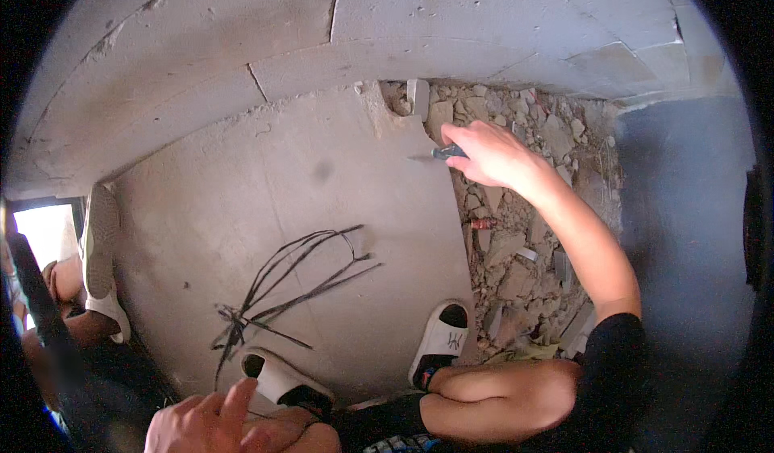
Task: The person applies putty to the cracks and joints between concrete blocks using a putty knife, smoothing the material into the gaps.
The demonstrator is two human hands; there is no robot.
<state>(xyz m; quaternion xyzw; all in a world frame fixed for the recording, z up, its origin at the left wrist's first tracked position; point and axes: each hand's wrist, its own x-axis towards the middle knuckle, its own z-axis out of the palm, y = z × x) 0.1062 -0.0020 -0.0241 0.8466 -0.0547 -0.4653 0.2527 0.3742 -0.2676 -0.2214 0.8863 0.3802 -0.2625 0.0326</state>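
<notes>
My right hand reaches far forward and grips a small tool with a dark blue handle and a thin metal tip, its point touching the edge of the grey concrete slab beside a trench of broken rubble. My left hand rests low at the bottom edge on my knee, fingers loosely curled, with nothing seen in it. A bundle of thin black cable ties lies spread on the slab in front of my left white slide sandal. My right white sandal stands at the rubble's edge.
Grey block walls curve around the far side. A dark grey panel stands to the right of the rubble. A small red piece lies in the debris. At the left, another person's foot in a white sandal is near a dark opening.
</notes>
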